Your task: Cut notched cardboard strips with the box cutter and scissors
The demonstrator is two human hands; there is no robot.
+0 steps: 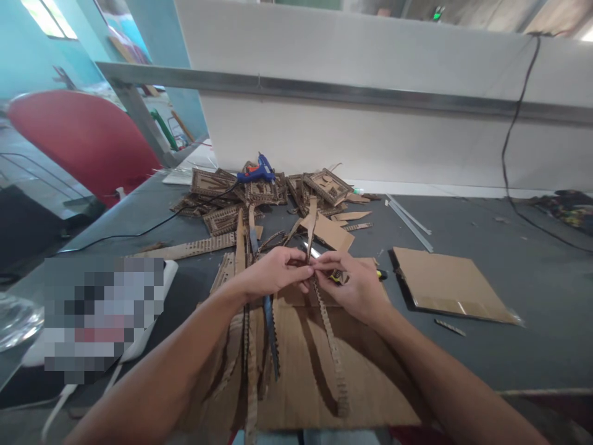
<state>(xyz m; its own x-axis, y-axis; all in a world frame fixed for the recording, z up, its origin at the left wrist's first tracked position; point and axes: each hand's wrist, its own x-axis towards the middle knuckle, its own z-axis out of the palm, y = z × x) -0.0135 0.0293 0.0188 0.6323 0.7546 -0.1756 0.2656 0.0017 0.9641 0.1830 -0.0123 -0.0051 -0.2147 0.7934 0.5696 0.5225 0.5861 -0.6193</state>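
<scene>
A long, narrow cardboard strip (330, 330) with exposed ridges is pinched between the fingertips of my left hand (280, 270) and my right hand (354, 284). One end rises above my fingers and the other slants down over a large cardboard sheet (370, 389). More cut strips (251, 364), one of them bluish, lie under and beside my left hand. Close behind my right hand is a yellow and black cutter (337, 276), partly covered by the fingers. A flat cardboard piece (331, 232) lies just beyond my hands.
Behind, a blue glue gun (257, 170) rests on a heap of framed cardboard pieces (222, 216), its cord running left. Clear glue sticks (410, 224) and a taped cardboard panel (454, 281) lie to the right. A white device (157, 296) with a blurred-out top sits at left.
</scene>
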